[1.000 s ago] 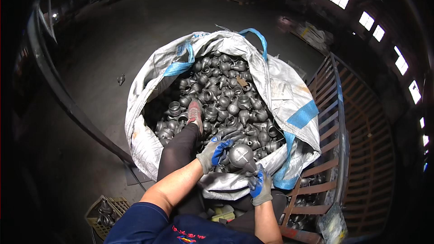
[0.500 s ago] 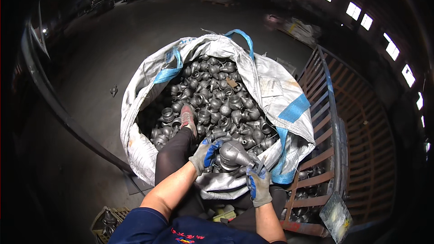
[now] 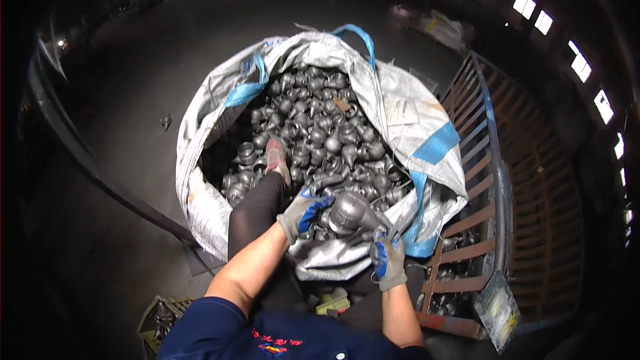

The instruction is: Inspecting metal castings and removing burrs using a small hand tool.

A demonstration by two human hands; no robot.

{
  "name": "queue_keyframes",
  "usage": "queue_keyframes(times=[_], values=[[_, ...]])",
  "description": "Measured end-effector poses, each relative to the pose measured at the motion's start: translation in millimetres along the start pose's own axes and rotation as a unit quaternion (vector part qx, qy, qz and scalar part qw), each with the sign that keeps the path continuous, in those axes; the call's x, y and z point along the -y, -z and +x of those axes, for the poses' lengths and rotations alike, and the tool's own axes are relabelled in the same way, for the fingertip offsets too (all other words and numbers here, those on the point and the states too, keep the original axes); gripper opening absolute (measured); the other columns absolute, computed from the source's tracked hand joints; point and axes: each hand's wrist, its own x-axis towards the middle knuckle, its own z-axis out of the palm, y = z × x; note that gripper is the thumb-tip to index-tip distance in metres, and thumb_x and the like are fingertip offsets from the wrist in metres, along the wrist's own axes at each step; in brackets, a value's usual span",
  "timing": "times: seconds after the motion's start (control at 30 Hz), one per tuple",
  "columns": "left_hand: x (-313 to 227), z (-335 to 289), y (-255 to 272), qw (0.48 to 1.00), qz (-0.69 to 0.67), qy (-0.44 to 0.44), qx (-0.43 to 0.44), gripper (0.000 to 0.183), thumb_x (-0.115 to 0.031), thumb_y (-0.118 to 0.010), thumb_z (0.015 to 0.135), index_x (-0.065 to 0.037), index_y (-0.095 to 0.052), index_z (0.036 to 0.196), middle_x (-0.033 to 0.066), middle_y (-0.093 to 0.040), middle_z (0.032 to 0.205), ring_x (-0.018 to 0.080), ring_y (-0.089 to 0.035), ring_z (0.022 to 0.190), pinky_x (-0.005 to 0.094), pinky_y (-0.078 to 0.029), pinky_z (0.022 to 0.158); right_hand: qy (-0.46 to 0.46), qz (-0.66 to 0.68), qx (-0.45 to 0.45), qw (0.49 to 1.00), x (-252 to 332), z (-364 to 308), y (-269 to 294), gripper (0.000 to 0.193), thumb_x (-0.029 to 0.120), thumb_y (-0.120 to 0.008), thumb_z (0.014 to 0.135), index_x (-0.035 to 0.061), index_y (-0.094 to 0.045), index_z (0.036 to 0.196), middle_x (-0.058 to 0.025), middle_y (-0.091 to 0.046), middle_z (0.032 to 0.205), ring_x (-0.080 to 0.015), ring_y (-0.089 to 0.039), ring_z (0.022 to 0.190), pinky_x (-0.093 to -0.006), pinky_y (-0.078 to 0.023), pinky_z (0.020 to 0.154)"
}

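My left hand (image 3: 303,215), in a grey glove with a blue palm, reaches to the left side of a large round grey metal casting (image 3: 348,213). Its fingers are spread, dark at the tips, and seem apart from the casting. My right hand (image 3: 389,259), gloved alike, has its fingers curled at the casting's narrow neck. A thin grey strip stands up beside these fingers; what it is cannot be told. Both hands are over the near rim of a white bulk bag (image 3: 200,140) with blue straps, which holds many smaller grey castings (image 3: 313,120).
My leg reaches into the bag, its pink shoe (image 3: 276,159) among the castings. A rusty slatted metal cage (image 3: 467,233) stands at the right, with more castings inside. A yellowish crate (image 3: 177,305) is at the lower left. One loose casting (image 3: 166,121) lies on the floor.
The whole view has shifted, so the bag sits a little higher. My right hand and the casting's neck have moved slightly right; my left hand stays beside the casting.
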Motion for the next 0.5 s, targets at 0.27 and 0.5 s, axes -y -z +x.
queue_keyframes(times=[0.27,0.5], values=[[-15.6,16.9,-10.2,0.993,-0.109,0.037,0.005,0.045,-0.014,-0.056,0.09,0.0,-0.04,0.131,0.0129,-0.055,0.123,0.0209,-0.055,0.111,0.0329,-0.046,0.094,-0.013,-0.068,-0.055,0.996,17.9,5.5,-18.3,0.019,0.017,-0.055,0.09,0.0024,-0.052,0.102,-0.0106,-0.061,0.073,-0.0051,-0.04,0.04,-0.0183,-0.028,0.034],[-1.8,12.2,-3.3,0.998,-0.037,0.037,-0.021,0.04,-0.018,-0.059,0.089,-0.001,-0.048,0.125,0.0095,-0.061,0.112,0.0178,-0.059,0.102,0.0304,-0.049,0.087,-0.003,-0.091,-0.077,0.993,14.6,0.7,-19.4,0.016,0.01,-0.056,0.089,0.0007,-0.055,0.101,-0.0104,-0.062,0.068,-0.0021,-0.038,0.039,-0.017,-0.027,0.034]])
